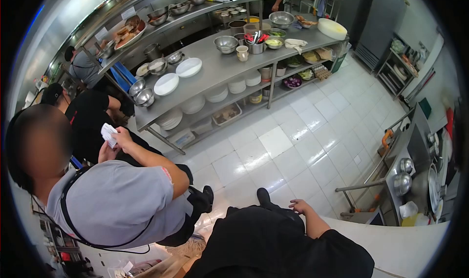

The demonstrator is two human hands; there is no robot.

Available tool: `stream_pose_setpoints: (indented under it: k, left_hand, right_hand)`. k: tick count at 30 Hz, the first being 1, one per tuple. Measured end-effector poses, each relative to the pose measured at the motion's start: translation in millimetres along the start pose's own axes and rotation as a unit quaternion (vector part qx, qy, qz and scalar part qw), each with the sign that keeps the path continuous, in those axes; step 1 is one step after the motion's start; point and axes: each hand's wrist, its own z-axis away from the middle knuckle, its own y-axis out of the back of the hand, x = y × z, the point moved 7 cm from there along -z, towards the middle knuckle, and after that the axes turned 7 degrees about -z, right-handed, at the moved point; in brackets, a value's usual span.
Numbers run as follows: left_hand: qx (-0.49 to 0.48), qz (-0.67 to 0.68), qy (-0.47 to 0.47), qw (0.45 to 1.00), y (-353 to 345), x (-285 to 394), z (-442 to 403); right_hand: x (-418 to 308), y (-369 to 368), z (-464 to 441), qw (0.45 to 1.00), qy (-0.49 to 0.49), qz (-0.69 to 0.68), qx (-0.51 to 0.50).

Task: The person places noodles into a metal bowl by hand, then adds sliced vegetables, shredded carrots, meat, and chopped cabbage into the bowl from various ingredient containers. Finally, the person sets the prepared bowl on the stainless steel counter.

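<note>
My right hand point(299, 206) hangs near my hip, over my black clothes. Its fingers are loosely stretched, and nothing shows in them. My left hand is out of sight. On my left stands a person in a grey shirt point(115, 195), whose two hands hold folded white paper slips point(109, 134). Neither of my hands touches the things around me.
A long steel counter point(205, 80) bears white plates point(166, 84), metal bowls point(226, 44) and a pot of red-handled utensils point(256, 44). More dishes and food are on its lower shelf. A steel sink unit point(391, 180) stands at right. Other people work at left. The tiled floor point(278, 141) looks shiny.
</note>
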Motion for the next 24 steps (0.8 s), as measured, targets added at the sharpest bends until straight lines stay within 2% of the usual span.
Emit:
stream_pose_setpoints:
  k: [5, 7, 10, 20, 24]
  left_hand:
    - [0.003, 0.005, 0.009, 1.000, 0, -3, 8]
    - [0.003, 0.008, 0.011, 1.000, -2, -6, 12]
    - [0.001, 0.007, 0.014, 1.000, -6, -8, 15]
    - [-0.003, 0.012, 0.021, 1.000, -13, -11, 21]
    - [-0.010, 0.013, 0.021, 1.000, -20, -12, 23]
  right_hand:
    - [18, 8, -16, 0.999, 0.008, -0.011, 0.040]
    - [12, 10, -11, 0.994, 0.054, 0.055, 0.071]
    - [19, 12, -14, 0.998, 0.022, 0.021, 0.058]
    - [17, 6, -16, 0.998, 0.018, 0.006, 0.053]
    - [30, 13, -31, 0.995, 0.058, 0.028, 0.082]
